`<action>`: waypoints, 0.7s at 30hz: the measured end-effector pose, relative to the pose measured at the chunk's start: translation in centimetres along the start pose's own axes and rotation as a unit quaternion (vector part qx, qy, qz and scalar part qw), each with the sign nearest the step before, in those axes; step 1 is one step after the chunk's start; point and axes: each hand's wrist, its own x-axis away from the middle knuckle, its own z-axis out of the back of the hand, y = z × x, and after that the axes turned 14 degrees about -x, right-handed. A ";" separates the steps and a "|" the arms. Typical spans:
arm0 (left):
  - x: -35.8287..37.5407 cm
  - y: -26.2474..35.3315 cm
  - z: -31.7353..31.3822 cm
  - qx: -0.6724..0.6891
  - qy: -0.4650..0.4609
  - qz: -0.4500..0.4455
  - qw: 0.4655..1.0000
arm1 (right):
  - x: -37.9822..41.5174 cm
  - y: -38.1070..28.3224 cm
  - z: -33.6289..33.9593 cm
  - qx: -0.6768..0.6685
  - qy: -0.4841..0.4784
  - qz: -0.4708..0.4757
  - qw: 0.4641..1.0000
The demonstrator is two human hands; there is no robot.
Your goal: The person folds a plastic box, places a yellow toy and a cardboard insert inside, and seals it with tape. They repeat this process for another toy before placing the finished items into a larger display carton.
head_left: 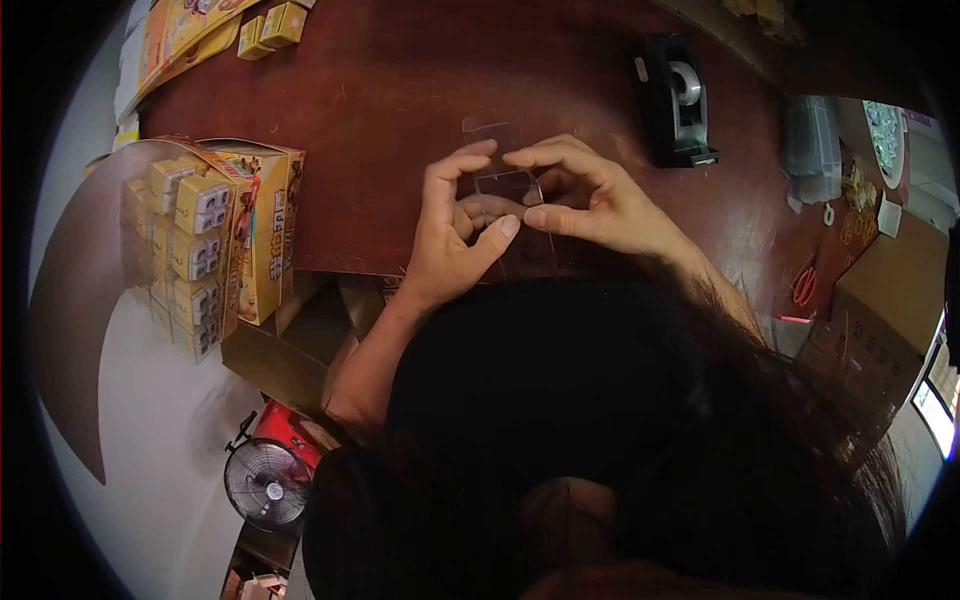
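Note:
Between my two hands is a clear plastic box (510, 184), see-through, with an open flap reaching away from me over the dark red table (400, 90). My left hand (452, 222) is curled around its left side, thumb bent inward and fingertips near the upper edge. From the right, my right hand (605, 205) grips the same box, its thumb low on the near part and its index finger bent over the top. Parts of the box are hard to make out because it is transparent, and fingers cover its sides.
A black tape dispenser (682, 105) stands beyond my right hand. At left is a yellow printed carton (265, 235) beside stacked small yellow packs (200, 250). Clear plastic packaging (812, 150), red-handled scissors (804, 287) and a cardboard box (880, 320) lie right. A fan (268, 485) stands lower left.

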 end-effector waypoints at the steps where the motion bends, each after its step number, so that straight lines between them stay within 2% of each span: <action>1: 0.2 -0.1 0.4 0.002 0.001 0.003 1.000 | 0.1 -0.1 0.0 0.018 -0.008 -0.023 1.000; 3: 0.5 -0.3 1.2 -0.133 -0.088 0.010 0.987 | 0.5 -0.2 0.1 0.034 -0.018 -0.049 0.998; 4: 0.7 -0.5 1.3 -0.131 -0.087 0.013 0.987 | 0.7 -0.2 0.3 0.037 -0.022 -0.075 0.996; 6: 1.1 -1.1 1.5 -0.210 -0.039 -0.051 0.976 | 0.8 0.2 0.4 0.039 -0.026 -0.102 0.994; 7: 1.2 -1.0 1.1 -0.210 -0.038 -0.051 0.976 | 0.8 0.6 0.4 0.060 -0.025 -0.037 0.997; 8: 1.3 -0.8 0.2 -0.101 0.001 -0.018 0.995 | 0.9 0.9 0.4 0.079 -0.023 0.027 0.996; 9: 1.4 -0.5 -0.2 0.010 0.039 0.014 0.999 | 0.9 0.9 0.3 0.079 -0.023 0.026 0.996; 12: 1.2 0.2 0.0 -0.007 0.030 0.022 0.999 | 0.9 1.0 -0.2 0.085 -0.036 0.044 0.995; 14: 1.3 0.4 0.4 -0.026 0.007 0.021 0.999 | 1.3 1.2 -1.0 -0.050 0.025 0.046 0.997; 15: 1.4 0.4 0.6 -0.044 -0.017 0.019 0.999 | 1.3 1.0 -1.0 -0.051 0.025 0.046 0.997; 17: 1.7 0.3 0.9 -0.045 -0.018 0.025 0.999 | 1.3 0.3 -1.2 0.031 -0.011 0.035 0.999; 18: 1.7 0.3 1.0 -0.045 -0.018 0.028 0.998 | 1.1 0.2 -1.2 0.030 -0.011 0.035 0.999; 20: 1.7 0.5 0.5 -0.041 -0.004 0.046 0.998 | 0.5 0.2 -1.3 0.178 -0.044 0.098 0.978; 21: 1.7 0.7 0.4 -0.036 0.012 0.065 0.997 | 0.5 0.2 -1.7 0.177 -0.045 0.098 0.978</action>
